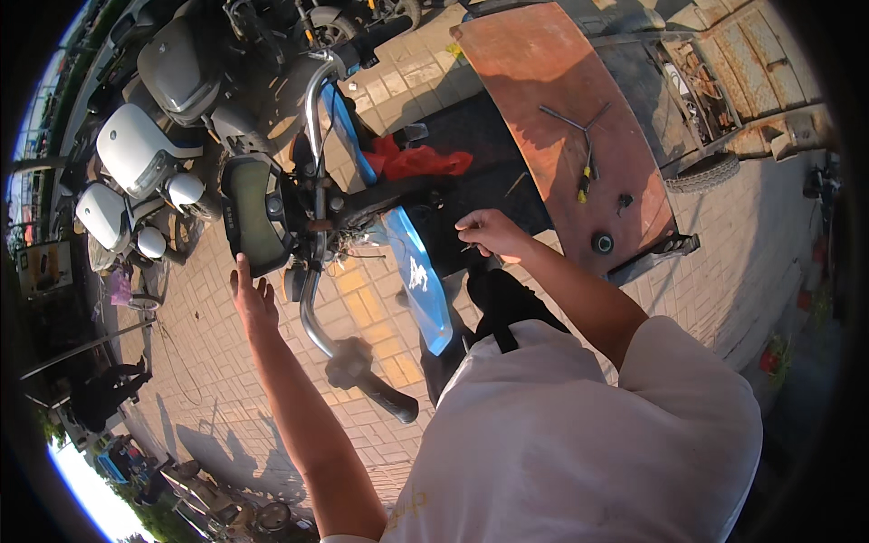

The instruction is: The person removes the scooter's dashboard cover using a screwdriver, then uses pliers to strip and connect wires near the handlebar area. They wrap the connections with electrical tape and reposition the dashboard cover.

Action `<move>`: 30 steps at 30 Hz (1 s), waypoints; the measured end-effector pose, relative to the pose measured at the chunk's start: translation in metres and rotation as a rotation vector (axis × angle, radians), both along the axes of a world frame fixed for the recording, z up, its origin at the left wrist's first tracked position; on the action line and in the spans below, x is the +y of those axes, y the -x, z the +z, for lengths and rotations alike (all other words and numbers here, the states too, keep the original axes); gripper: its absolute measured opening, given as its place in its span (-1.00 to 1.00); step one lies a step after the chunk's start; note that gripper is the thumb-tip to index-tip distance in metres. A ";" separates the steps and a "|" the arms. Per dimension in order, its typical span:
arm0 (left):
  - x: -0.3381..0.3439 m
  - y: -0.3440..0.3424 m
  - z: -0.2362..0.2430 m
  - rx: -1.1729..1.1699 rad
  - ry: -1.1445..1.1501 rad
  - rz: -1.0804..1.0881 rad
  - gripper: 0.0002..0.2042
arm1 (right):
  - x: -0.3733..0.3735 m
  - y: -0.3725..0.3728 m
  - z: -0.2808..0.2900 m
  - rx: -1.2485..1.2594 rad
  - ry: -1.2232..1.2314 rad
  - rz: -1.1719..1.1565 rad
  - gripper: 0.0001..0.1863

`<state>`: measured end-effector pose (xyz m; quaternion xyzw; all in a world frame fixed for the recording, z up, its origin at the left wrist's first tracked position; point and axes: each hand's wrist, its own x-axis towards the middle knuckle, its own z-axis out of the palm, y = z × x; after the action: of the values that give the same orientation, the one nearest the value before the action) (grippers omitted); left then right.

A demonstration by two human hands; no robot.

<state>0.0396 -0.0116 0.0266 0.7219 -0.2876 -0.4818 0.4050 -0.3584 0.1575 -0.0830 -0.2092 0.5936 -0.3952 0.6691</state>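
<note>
At left, the open left hand (256,303) apparently steadies the boxy black plastic display (257,215); the right hand (493,235), pinching a tiny dark piece (469,247), likely needs precision next.

The black-framed display (257,210), grey-green screen upward, sat at the left beside the silver handlebar (313,113), its near edge by the left hand (257,303), while a small dark piece (470,247), too tiny to identify, was pinched in the right hand (494,234).
</note>
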 end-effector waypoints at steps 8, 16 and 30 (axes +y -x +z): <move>-0.018 0.001 -0.031 0.535 0.088 -0.197 -0.57 | 0.142 0.195 -0.025 0.900 -0.106 -0.587 -0.69; -0.012 -0.011 -0.024 0.449 0.085 -0.161 -0.62 | 0.061 0.206 -0.027 1.211 0.145 -0.220 -0.60; 0.014 0.004 -0.019 0.480 0.013 0.132 -0.71 | -0.207 -0.146 0.055 1.182 1.083 0.877 -0.77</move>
<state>0.0360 0.0024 0.0077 0.6014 -0.1384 -0.6101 0.4969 -0.2120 -0.0493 -0.0283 -0.8698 0.4403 -0.1584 0.1566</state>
